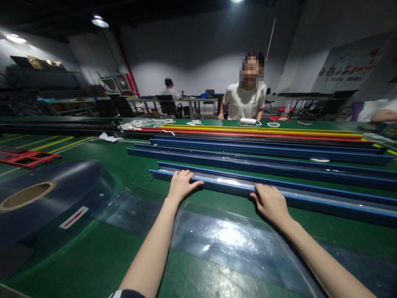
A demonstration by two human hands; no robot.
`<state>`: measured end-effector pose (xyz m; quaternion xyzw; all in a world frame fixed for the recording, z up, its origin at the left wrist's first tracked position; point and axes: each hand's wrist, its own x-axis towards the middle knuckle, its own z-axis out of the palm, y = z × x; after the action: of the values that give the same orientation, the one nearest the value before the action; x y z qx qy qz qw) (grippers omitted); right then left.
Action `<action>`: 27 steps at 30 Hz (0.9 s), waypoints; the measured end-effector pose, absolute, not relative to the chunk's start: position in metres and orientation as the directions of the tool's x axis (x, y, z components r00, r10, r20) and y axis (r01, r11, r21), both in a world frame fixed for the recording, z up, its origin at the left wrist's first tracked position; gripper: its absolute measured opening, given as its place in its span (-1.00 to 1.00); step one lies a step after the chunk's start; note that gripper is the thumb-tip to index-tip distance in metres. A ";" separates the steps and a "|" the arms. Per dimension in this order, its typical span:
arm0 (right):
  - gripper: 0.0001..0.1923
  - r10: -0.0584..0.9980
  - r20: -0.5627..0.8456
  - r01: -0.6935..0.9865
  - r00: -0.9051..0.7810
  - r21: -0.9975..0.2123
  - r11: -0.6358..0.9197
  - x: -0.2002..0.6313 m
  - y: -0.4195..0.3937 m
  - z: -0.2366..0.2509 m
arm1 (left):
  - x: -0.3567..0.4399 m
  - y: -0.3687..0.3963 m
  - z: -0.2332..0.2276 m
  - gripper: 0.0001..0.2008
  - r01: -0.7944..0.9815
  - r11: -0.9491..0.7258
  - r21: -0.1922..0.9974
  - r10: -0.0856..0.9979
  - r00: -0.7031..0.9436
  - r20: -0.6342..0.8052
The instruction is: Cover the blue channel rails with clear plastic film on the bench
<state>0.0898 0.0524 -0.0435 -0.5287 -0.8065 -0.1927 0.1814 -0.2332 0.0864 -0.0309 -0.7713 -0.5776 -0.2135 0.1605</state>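
A long blue U-shaped channel point(223, 184) with clear plastic film inside it lies across the green table. My left hand point(182, 184) is on its near wall towards the left end, fingers curled over the edge and thumb stretched to the right. Farther right, my right hand point(271, 203) grips the same near wall, its fingers bent over the rim and partly hidden. Beneath my forearms a clear plastic strip point(217, 231) is spread flat, shining under the light. To the left lies a large roll of clear film point(71, 182) with a cardboard core and a red-arrow label.
More blue channels point(248, 161) run parallel behind, then yellow and red strips point(263, 131). White cords point(145, 123) lie at the far edge of the green table point(124, 178). Across it is a person in a white shirt point(245, 101). Red frames point(27, 157) are at left.
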 end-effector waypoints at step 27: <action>-0.77 0.790 0.486 0.923 -0.374 0.112 0.368 0.091 0.053 -0.044 | -0.230 0.085 -0.029 -0.46 0.969 -0.245 -0.002 0.830 0.211 0.516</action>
<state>0.0907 0.0527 -0.0438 -0.5302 -0.8075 -0.1865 0.1788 -0.2304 0.0852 -0.0291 -0.7604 -0.5915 -0.2109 0.1654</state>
